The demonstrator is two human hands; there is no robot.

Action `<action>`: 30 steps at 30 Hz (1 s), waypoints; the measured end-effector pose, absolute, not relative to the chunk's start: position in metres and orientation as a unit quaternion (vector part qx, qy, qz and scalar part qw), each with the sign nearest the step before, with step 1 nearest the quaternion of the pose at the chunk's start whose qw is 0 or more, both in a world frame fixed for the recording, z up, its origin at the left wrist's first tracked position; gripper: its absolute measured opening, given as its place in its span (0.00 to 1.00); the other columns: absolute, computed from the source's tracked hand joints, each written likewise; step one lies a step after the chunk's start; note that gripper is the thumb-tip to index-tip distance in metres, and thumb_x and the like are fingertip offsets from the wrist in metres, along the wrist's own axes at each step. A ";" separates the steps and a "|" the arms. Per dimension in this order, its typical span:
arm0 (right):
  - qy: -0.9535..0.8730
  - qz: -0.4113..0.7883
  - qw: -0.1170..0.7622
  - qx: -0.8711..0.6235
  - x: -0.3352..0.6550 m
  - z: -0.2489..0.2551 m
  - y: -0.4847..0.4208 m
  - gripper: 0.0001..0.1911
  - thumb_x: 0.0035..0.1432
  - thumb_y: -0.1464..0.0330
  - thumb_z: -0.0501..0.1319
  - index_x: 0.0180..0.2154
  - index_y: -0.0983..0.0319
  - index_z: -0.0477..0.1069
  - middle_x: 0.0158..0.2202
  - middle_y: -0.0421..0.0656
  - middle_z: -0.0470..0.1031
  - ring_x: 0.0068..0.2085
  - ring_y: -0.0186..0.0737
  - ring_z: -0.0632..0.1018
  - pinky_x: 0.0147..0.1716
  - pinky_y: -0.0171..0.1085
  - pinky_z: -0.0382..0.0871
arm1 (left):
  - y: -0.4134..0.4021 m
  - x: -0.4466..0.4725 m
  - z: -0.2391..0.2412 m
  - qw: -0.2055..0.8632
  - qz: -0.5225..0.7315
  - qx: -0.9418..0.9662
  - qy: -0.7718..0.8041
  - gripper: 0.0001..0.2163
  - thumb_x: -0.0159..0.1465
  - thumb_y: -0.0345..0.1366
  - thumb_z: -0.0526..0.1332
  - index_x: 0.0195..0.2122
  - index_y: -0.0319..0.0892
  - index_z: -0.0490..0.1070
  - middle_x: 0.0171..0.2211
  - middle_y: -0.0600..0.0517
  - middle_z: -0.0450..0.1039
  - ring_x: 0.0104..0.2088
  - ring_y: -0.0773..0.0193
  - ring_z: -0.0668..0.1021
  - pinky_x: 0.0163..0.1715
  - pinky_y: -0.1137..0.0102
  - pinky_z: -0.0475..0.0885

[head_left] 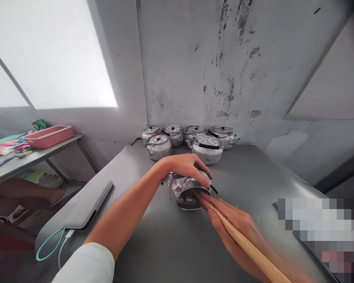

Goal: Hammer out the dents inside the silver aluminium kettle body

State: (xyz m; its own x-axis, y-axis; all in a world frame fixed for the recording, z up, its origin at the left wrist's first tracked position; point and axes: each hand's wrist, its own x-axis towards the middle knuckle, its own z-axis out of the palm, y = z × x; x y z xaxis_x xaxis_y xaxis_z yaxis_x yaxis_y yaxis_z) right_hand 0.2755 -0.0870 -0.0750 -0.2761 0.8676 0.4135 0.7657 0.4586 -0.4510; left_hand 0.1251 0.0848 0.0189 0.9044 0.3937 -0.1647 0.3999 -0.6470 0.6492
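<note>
A small shiny metal kettle point(185, 189) lies tipped on its side on the grey metal table point(165, 243), its open mouth toward me. My left hand point(186, 166) is wrapped over the top of it, fingers curled round the body. My right hand point(234, 226) grips a long wooden stick point(247, 247), whose tip pokes into the kettle's opening.
Several finished metal kettles point(191, 141) with lids stand in a cluster at the table's far edge against the stained wall. A grey power bank point(88, 206) with a teal cable lies at the left edge. A side table point(32, 155) carries a pink tray point(48, 136). A blurred patch covers the right corner.
</note>
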 end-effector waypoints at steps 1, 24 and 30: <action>-0.789 0.083 0.320 -0.518 0.276 -0.075 -0.087 0.21 0.71 0.67 0.48 0.61 0.61 0.66 0.59 0.49 0.74 0.58 0.44 0.76 0.57 0.42 0.74 | 0.085 0.125 0.019 0.359 -0.005 0.907 0.221 0.23 0.53 0.50 0.68 0.48 0.48 0.79 0.38 0.56 0.78 0.38 0.62 0.76 0.35 0.73 0.67; -0.778 0.084 0.332 -0.527 0.276 -0.067 -0.090 0.20 0.71 0.66 0.49 0.59 0.58 0.69 0.55 0.47 0.78 0.53 0.43 0.80 0.50 0.39 0.78 | 0.088 0.126 0.017 0.372 -0.003 0.903 0.214 0.23 0.53 0.50 0.69 0.48 0.48 0.79 0.42 0.55 0.78 0.43 0.60 0.77 0.39 0.72 0.68; -0.780 0.081 0.335 -0.523 0.275 -0.066 -0.089 0.20 0.71 0.66 0.49 0.59 0.59 0.69 0.54 0.47 0.78 0.51 0.44 0.81 0.49 0.40 0.79 | 0.086 0.126 0.018 0.366 -0.003 0.905 0.217 0.23 0.52 0.50 0.69 0.48 0.48 0.79 0.40 0.55 0.78 0.40 0.62 0.77 0.37 0.72 0.67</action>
